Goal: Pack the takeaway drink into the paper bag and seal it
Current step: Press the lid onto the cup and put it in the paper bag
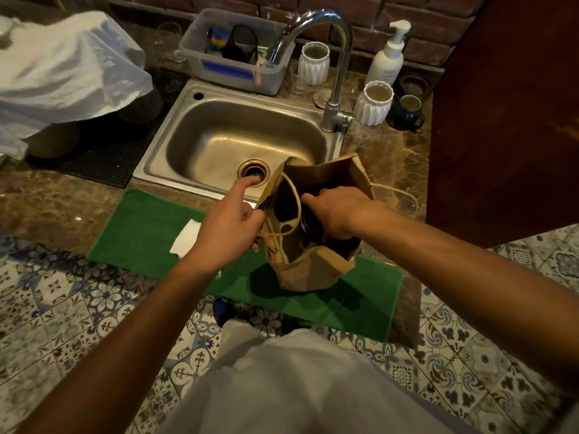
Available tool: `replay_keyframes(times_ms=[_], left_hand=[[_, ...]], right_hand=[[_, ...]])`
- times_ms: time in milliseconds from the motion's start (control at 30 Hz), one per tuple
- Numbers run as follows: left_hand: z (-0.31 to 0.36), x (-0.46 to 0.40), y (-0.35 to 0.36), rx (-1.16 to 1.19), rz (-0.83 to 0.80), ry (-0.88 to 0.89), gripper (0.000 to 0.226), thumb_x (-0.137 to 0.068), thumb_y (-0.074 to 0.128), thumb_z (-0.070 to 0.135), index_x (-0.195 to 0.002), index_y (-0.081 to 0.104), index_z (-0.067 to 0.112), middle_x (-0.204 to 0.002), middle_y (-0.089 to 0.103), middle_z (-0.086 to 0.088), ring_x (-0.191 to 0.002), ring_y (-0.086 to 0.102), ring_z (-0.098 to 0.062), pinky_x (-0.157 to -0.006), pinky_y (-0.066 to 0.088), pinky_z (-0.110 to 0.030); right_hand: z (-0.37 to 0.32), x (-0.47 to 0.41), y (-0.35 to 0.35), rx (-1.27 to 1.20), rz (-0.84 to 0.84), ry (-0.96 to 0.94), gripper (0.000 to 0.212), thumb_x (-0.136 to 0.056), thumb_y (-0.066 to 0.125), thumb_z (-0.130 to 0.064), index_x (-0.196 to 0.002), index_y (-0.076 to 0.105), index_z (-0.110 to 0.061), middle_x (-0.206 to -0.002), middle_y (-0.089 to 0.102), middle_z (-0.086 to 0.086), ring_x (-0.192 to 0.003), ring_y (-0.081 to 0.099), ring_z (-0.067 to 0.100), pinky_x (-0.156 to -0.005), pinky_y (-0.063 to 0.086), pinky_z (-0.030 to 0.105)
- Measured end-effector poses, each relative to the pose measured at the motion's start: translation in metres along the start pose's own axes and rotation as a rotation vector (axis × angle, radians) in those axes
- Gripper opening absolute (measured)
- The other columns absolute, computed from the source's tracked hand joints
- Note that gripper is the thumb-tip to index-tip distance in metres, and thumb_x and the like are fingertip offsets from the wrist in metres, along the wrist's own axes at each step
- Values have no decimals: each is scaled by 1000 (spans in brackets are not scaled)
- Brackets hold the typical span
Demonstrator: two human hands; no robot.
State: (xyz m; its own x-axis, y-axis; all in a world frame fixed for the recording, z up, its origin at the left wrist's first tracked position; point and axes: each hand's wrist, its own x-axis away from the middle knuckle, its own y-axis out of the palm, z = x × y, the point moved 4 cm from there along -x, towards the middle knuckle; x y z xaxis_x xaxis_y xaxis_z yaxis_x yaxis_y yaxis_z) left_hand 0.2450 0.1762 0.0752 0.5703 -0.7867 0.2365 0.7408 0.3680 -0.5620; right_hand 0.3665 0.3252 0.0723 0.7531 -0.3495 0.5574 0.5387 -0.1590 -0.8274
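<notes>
A brown paper bag [308, 270] with twine handles stands open on a green mat [147, 233] in front of the sink. My left hand [227, 225] grips the bag's left rim, index finger stretched out toward the sink. My right hand [340, 214] reaches down into the bag's mouth and holds the takeaway drink [310, 225], of which only a dark round lid shows inside. The rest of the cup is hidden by the bag and my hand.
A steel sink [194, 133] with a curved tap [332, 98] lies just behind the bag. A white napkin [186, 238] rests on the mat at left. White vases [372, 103], a soap pump [387, 59], a blue mug [407, 112] and a plastic tub [238, 51] crowd the back.
</notes>
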Motion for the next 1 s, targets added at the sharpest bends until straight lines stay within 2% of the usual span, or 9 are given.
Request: replay_keyframes(times_ms=[100, 233, 400, 533, 633, 700, 800, 900, 1000], left_hand=[[-3, 0, 3, 34, -12, -15, 58, -95, 55, 10, -146, 42, 35, -68, 67, -8, -56, 72, -24, -69, 62, -51], [-1, -1, 6, 54, -21, -13, 59, -96, 54, 10, -148, 40, 35, -74, 70, -13, -62, 72, -26, -68, 63, -52], [-2, 1, 10, 71, -13, -25, 59, -94, 55, 10, -147, 42, 33, -74, 68, -15, -64, 71, -27, -67, 62, -52], [-1, 3, 11, 97, -3, -13, 60, -93, 56, 12, -148, 41, 34, -77, 67, -19, -70, 69, -31, -69, 61, -55], [2, 9, 8, 123, 31, 16, 65, -92, 61, 16, -149, 36, 36, -75, 67, -13, -71, 68, -29, -72, 60, -56], [4, 14, 8, 189, 34, 17, 67, -93, 64, 15, -151, 34, 34, -76, 68, -12, -67, 69, -23, -69, 60, -50], [5, 19, 7, 370, 28, -15, 60, -100, 61, 17, -152, 34, 28, -86, 74, -13, -63, 69, -23, -59, 57, -42], [-3, 23, -1, 433, 95, -47, 52, -102, 57, 20, -150, 38, 28, -95, 77, -7, -65, 70, -23, -58, 55, -40], [-16, 28, -8, 479, 174, -83, 48, -103, 54, 15, -149, 41, 24, -99, 77, -1, -72, 70, -20, -63, 57, -41]], right_hand=[[2, -2, 0, -18, 12, 15, 75, -94, 69, -23, -157, 29, -24, -133, 59, 12, -109, 65, 34, -73, 46, 38], [2, -1, 3, -32, 27, 27, 86, -90, 75, -31, -159, 25, -24, -141, 53, 12, -112, 64, 34, -72, 44, 38], [1, 14, -2, -41, 111, -10, 103, -78, 83, -49, -159, 24, -25, -141, 53, 7, -115, 63, 31, -77, 52, 40], [2, 41, -23, -119, 191, -40, 89, -80, 80, -52, -154, 37, -26, -139, 56, 3, -118, 62, 29, -84, 57, 41], [11, 73, -47, -289, 315, -41, 74, -83, 79, -49, -147, 46, -32, -136, 65, -3, -116, 65, 22, -91, 57, 42], [21, 94, -60, -383, 403, 9, 65, -86, 76, -46, -144, 50, -32, -131, 68, -4, -113, 67, 20, -95, 56, 42], [27, 117, -73, -452, 576, 50, 56, -90, 67, -52, -140, 55, -29, -126, 70, -4, -109, 67, 17, -92, 57, 45], [4, 122, -78, -525, 687, -18, 51, -93, 54, -53, -136, 59, -25, -129, 68, -2, -109, 63, 13, -93, 57, 45], [-29, 116, -78, -563, 753, -160, 45, -96, 53, -49, -128, 66, -20, -125, 70, -1, -114, 65, 18, -91, 57, 47]])
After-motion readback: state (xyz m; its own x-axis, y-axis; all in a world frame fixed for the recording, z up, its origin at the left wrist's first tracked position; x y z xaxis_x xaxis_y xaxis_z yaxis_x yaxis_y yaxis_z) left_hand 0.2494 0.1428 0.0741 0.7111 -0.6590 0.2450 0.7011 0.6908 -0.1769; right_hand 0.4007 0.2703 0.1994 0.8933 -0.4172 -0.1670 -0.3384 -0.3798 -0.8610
